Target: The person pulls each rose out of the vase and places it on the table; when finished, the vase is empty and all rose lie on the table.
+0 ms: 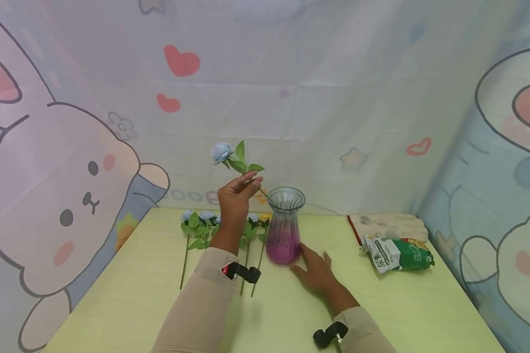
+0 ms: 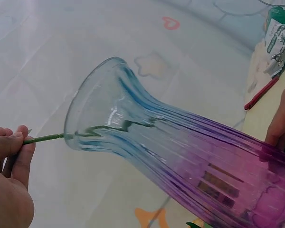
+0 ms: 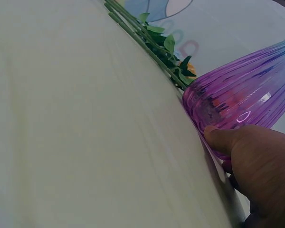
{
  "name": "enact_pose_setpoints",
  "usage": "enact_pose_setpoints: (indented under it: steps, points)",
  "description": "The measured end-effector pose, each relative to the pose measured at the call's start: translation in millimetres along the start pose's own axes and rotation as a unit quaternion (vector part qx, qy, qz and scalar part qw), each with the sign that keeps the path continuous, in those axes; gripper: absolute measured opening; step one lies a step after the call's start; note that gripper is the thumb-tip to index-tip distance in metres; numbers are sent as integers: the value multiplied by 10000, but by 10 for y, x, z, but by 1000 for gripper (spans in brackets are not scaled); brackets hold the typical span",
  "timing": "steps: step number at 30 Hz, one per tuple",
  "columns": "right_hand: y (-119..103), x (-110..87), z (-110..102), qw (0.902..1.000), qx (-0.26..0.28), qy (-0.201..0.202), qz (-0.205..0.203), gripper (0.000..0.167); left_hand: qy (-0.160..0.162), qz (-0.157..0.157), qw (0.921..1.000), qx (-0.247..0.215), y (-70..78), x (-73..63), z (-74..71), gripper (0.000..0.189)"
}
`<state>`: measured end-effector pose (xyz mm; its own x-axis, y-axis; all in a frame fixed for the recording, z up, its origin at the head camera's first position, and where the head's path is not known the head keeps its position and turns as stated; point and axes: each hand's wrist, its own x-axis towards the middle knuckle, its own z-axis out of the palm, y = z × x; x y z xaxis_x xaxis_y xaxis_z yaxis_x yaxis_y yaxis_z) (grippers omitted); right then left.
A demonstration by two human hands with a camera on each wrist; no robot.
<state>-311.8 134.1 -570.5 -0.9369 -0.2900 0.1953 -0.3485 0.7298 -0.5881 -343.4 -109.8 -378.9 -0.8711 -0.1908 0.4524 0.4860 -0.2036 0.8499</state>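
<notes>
My left hand (image 1: pixel 236 196) pinches the green stem of a blue artificial rose (image 1: pixel 222 152) between thumb and fingers, above and left of the vase. The bloom points up and left. The stem's lower part (image 2: pixel 45 138) passes over the rim into the mouth of a ribbed glass vase (image 1: pixel 284 230), bluish on top and purple below. Upright, the vase stands on the table. My right hand (image 1: pixel 316 269) is at the right of its base, fingers spread and fairly straight, with the thumb (image 3: pixel 217 137) touching the purple glass. Its other fingers are partly hidden in the right wrist view.
More blue flowers (image 1: pixel 194 223) and a yellow one (image 1: pixel 265 218) lie left of the vase on the pale yellow-green table (image 1: pixel 128 294), stems toward me. At the right are a green and white packet (image 1: pixel 399 254), a pale glove-like cloth (image 1: pixel 390 226) and a thin red stick (image 1: pixel 354 229).
</notes>
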Motion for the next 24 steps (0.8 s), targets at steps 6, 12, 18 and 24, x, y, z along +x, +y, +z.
enact_pose_setpoints:
  steps: [6, 12, 18, 24]
  points:
    - [22, 4, 10, 10000, -50, 47, -27, 75, 224, 139, 9990, -355, 109, 60, -74, 31]
    - [46, 14, 26, 10000, -59, 11, 12, 76, 401, 92, 9959, -805, 222, 82, -192, 34]
    - [44, 20, 23, 10000, -42, 7, 28, 76, 822, 36, 9886, -1265, 307, 63, -334, 32]
    - [18, 16, 14, 10000, -56, 19, 1, 76, 1365, -6, 9741, -1801, 357, 24, -529, 28]
